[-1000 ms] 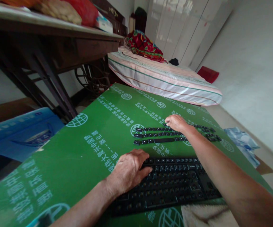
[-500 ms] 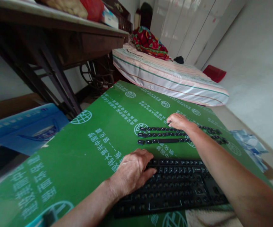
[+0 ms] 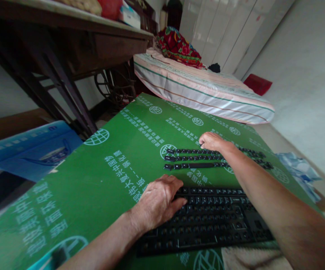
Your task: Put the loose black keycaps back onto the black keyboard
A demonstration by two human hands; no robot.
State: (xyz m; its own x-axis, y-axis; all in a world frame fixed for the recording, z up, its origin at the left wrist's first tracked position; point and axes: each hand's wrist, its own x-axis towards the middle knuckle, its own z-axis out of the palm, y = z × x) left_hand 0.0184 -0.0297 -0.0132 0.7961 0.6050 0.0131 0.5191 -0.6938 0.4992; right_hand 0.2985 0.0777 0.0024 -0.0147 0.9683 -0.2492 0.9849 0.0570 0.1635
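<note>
"Green tabletop [image 3: 95, 191]: edges, room?"

"Wide stretch left of the left hand [image 3: 159, 200], another beyond the keycap rows [image 3: 200, 165]; far edge runs near the striped bed [image 3: 201, 95]. Tight on the right, I see: forearm [image 3: 263, 191] crosses over the keyboard [image 3: 204, 219], which lies on the near side."

"Hands?"

"Left: half-curled, gripping the keyboard's far-left corner, thumb on top. Right hand [image 3: 211, 141]: fingertips pinched nearly together at a small black piece [image 3: 201, 145], just beyond the rows; held or lying, I can't tell from here."

"Surface, room?"

"Glossy, pale printed globes [image 3: 97, 137]. Dark wooden table [image 3: 114, 47] left, white wall [image 3: 308, 67] right."
</note>
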